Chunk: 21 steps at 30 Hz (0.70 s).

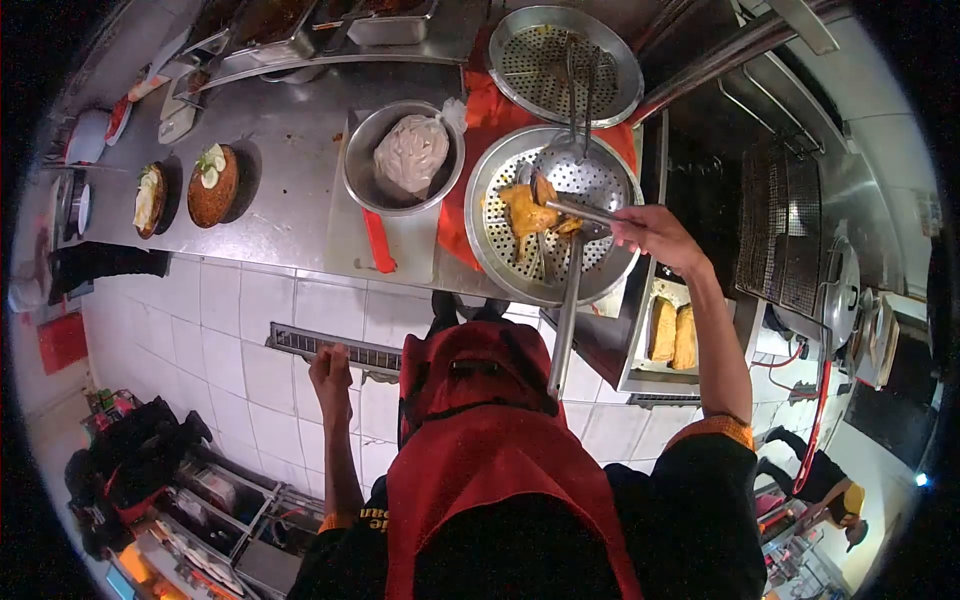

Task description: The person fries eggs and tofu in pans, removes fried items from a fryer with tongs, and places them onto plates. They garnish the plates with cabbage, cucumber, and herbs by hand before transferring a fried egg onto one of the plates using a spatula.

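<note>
My right hand (655, 235) is shut on metal tongs (585, 212) that pinch a golden fried piece (527, 212). The piece lies in a round perforated metal strainer (497, 262) on the steel counter. A long-handled skimmer (565, 320) rests across that strainer, its handle pointing toward me. My left hand (330, 375) hangs by my side over the tiled floor, holding nothing, fingers loosely curled. I wear a red apron (480, 440).
A second perforated strainer (520, 60) sits further back on a red cloth (490, 105). A metal bowl (360, 190) holds a bag of white stuff (410, 155). Two garnished plates (213, 185) stand at left. Right: a tray with two fried blocks (672, 335), a wire basket (780, 235).
</note>
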Motion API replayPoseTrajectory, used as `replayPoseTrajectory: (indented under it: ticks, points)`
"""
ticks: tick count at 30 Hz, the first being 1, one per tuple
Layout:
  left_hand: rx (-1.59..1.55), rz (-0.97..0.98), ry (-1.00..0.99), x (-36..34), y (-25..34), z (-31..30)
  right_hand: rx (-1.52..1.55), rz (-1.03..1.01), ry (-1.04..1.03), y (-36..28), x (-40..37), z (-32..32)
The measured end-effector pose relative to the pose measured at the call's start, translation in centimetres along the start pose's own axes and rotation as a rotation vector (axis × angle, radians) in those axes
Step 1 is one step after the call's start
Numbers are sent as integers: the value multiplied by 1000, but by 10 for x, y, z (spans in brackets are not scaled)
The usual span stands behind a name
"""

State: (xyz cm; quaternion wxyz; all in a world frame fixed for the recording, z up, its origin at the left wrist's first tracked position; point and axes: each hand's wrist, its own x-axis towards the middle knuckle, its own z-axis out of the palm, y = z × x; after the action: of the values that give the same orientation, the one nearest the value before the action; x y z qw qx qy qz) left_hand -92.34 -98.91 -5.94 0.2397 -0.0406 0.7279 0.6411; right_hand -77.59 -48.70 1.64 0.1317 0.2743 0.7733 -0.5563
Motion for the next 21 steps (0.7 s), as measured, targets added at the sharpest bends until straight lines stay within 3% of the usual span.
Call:
replayPoseTrajectory:
  ticks: [7,9,10,11,13,14,16,18,21]
  points:
    - [-14,-21,-9,-4,9,11,36,-6,41,-6,0,3]
    - [364,208,-34,3,19,19,-1,-91,77,0,-2,2]
    - [510,363,-97,3,49,45,-34,-170,106,3,-5,4]
    - [532,351,-186,14,60,60,-35,-168,104,-1,-7,6]
    - [530,448,-400,31,103,115,-166,-48,99,-16,-11,9]
    - [432,589,-509,42,117,148,-166,-48,102,-18,-13,11]
    - [676,671,-714,66,152,203,-220,-185,146,-21,-15,14]
    - [963,766,-817,95,162,252,-214,-172,153,-23,-19,17]
    - [967,950,-942,142,139,298,-247,-148,172,-25,-21,20]
